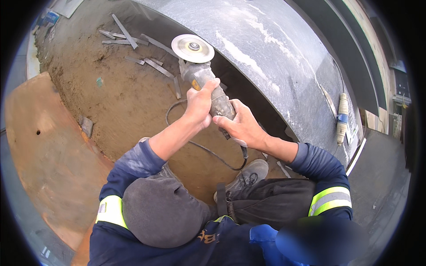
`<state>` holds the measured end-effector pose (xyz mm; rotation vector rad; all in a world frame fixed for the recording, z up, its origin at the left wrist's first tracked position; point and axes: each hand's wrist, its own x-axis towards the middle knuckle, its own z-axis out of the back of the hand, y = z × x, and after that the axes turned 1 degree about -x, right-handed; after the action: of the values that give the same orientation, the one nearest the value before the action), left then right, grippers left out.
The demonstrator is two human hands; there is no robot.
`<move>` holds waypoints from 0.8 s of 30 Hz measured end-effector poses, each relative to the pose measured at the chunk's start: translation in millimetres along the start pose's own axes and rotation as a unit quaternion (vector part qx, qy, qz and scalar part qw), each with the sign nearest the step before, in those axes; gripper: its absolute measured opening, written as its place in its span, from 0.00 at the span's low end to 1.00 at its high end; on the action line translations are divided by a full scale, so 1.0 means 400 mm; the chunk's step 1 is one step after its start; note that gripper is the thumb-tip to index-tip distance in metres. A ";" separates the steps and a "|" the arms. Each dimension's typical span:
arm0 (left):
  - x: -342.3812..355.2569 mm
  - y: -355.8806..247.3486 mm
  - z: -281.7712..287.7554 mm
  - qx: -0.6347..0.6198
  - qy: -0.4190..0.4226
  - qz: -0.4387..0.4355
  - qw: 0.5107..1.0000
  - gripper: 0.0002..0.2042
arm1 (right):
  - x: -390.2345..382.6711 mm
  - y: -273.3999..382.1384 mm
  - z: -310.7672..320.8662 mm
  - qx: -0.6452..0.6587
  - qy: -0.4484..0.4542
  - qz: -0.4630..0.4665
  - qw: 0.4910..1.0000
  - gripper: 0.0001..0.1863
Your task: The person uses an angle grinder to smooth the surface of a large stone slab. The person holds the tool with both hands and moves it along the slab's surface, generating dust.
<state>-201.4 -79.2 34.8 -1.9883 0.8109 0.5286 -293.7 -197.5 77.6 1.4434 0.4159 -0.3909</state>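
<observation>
Both my hands are closed around a dusty grey angle grinder (222,104), held over the ground in front of my knees. My left hand (199,104) wraps the body near the head, beside a yellow part. My right hand (243,126) grips the rear of the body. A thin pale cutting disc (192,48) faces up at the tool's far end, close to the edge of a large grey stone slab (266,57). From the grinder's rear a dark cord (213,154) loops down and back to the left. Whether the disc is spinning cannot be told.
Several narrow stone offcuts (158,68) lie on the brown dirt (128,111) at the far left. A worn wooden board (49,150) spans the left side. A tape-wrapped cylindrical tool (342,119) rests on the slab's right part. My shoe (250,175) stands below the cord.
</observation>
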 end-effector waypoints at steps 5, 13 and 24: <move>0.014 -0.005 0.008 -0.002 0.008 -0.009 1.000 0.11 | 0.014 0.000 -0.002 -0.020 -0.004 -0.005 1.000 0.26; 0.039 -0.023 0.016 0.029 0.005 0.007 1.000 0.16 | 0.040 0.005 0.003 0.010 0.007 0.002 1.000 0.24; 0.069 -0.069 0.030 0.102 -0.025 0.007 0.994 0.19 | 0.088 -0.011 -0.016 0.010 -0.016 0.067 0.998 0.23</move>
<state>-163.1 -67.6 27.4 -1.7761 0.8157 0.4831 -265.7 -191.6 55.7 1.4729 0.2882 -0.3110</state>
